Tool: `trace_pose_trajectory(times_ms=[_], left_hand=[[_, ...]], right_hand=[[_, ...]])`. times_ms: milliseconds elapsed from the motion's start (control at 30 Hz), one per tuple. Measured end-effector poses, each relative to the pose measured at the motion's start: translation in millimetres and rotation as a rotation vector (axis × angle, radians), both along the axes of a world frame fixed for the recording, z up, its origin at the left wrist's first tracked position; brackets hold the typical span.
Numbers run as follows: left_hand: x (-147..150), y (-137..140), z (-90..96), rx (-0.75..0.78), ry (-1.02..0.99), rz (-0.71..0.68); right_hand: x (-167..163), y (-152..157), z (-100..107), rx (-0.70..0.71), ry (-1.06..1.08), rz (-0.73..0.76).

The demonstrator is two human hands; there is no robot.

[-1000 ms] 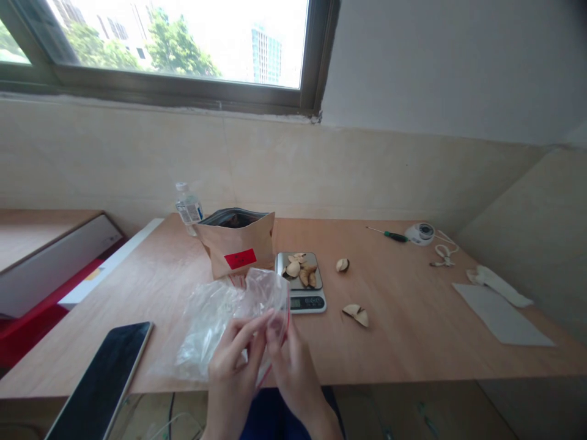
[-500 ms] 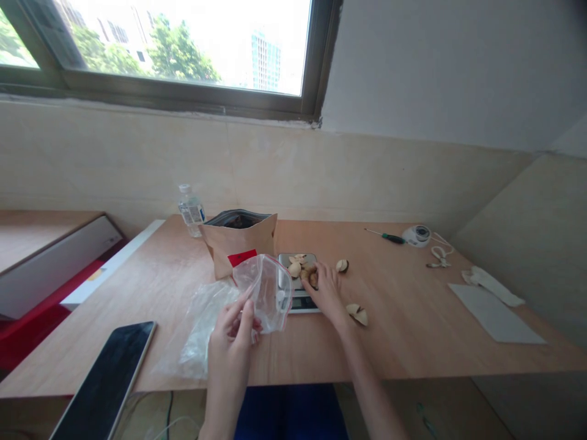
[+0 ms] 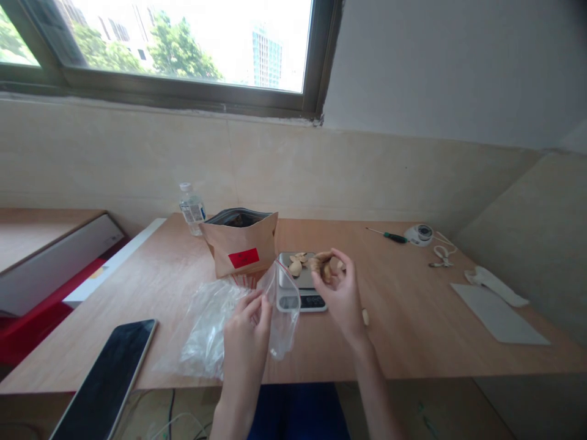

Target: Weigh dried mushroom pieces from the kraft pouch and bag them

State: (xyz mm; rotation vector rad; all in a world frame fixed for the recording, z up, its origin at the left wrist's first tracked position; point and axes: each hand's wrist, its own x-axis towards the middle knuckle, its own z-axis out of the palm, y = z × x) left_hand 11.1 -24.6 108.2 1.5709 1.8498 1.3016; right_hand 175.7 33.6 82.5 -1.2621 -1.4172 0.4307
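Note:
My left hand (image 3: 247,330) pinches a clear zip bag (image 3: 284,318) with a red line along its mouth; the bag hangs open to the right of my fingers. In my right hand (image 3: 342,296), the fingers and thumb close round a brownish dried mushroom (image 3: 322,263), raised over the right side of a small kitchen scale (image 3: 301,301). Whether more than one piece is in this hand, I cannot tell. Pale dried mushroom pieces (image 3: 296,267) lie on the scale's plate. Another piece (image 3: 365,316) shows on the table, mostly behind my right wrist.
An open brown paper pouch (image 3: 217,247) with a red label stands behind the bags, beside a plastic bottle (image 3: 192,211). Clear plastic bags (image 3: 206,330) lie left of my hand, near a tablet (image 3: 107,379). Rightward are a screwdriver (image 3: 394,238), a white camera (image 3: 419,234) and white paper (image 3: 498,315).
My right hand has lifted a brown mushroom off the scale, moving slightly right and toward me. My left hand has shifted right with the zip bag, uncovering the pouch's red label.

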Motion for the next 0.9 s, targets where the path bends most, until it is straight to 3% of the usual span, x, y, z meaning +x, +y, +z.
trace_pose_trajectory(times_ms=[133, 233, 300, 433, 567, 733, 900], left_hand=[[-0.2, 1.2, 5.0, -0.102, 0.002, -0.033], [-4.4, -0.6, 5.7, -0.167, -0.024, 0.021], [-7.7, -1.1, 4.3, -0.18, -0.056, 0.046], [-10.1, -1.0, 0.5, -0.177, -0.158, 0.022], [-7.3, -2.2, 1.4, -0.182, -0.233, 0.004], [-5.5, -4.0, 4.7, -0.222, -0.3, -0.007], [-6.7, -2.7, 1.5, -0.219, -0.289, -0.001]], right_hand=[[-14.1, -31.4, 47.4, -0.048, -0.12, 0.229], [-13.9, -34.3, 56.3, -0.067, -0.229, 0.254], [-9.1, -20.5, 44.9, -0.027, -0.216, 0.181], [-0.8, 28.4, -2.0, -0.032, -0.317, 0.089], [-4.3, 68.5, -38.4, -0.186, -0.598, 0.208], [-7.2, 90.3, -50.2, -0.187, -0.671, 0.292], [1.5, 81.7, -42.9, -0.134, -0.464, 0.274]])
